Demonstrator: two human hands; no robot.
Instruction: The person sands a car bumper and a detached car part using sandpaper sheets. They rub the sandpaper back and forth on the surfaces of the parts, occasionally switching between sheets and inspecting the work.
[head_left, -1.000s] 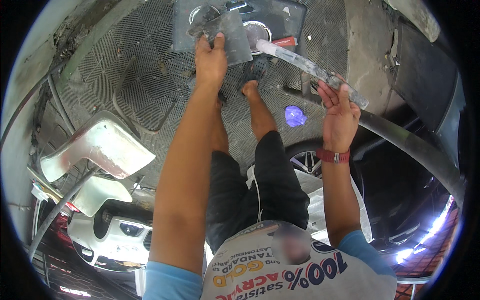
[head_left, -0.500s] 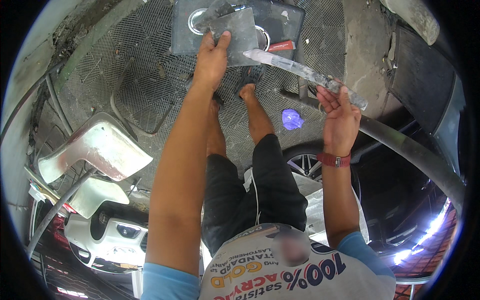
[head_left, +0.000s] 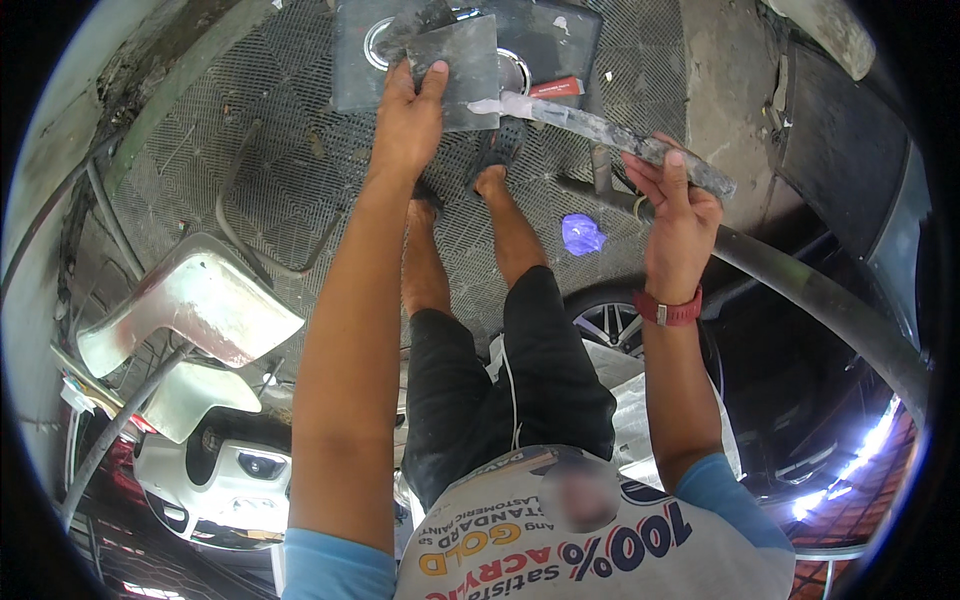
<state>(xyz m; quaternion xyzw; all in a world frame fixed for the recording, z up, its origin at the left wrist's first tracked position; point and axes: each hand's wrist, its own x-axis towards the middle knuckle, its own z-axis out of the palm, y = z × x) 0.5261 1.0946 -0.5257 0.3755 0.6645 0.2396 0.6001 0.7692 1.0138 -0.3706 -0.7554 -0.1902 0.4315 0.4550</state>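
My left hand point(head_left: 411, 105) grips a thin grey flat plate point(head_left: 460, 65) by its near edge, thumb on top. In my right hand point(head_left: 678, 200), fingers and thumb close around the far-right end of a long, flat, grey-smeared spreader point(head_left: 610, 135). Pale paste point(head_left: 510, 105) coats the spreader's other end, which reaches the plate's lower right edge, with some paste on the plate there. Past the plate, two round tins with shiny rims show in part, a left tin point(head_left: 372, 52) and a right tin point(head_left: 518, 68). A red tube point(head_left: 558, 88) lies beside the right one.
The tins rest on a dark flat surface point(head_left: 570, 50). A purple crumpled scrap point(head_left: 582, 235) lies on the patterned floor mat point(head_left: 330, 150). Curved painted panels point(head_left: 215, 290) stand at left, a white car bumper point(head_left: 225, 480) below. A metal pipe point(head_left: 800, 285) and dark car are at right.
The plate and both hands have shifted slightly left in the picture. The spreader's right end has risen a little, and its pasted end has slid farther onto the plate's corner.
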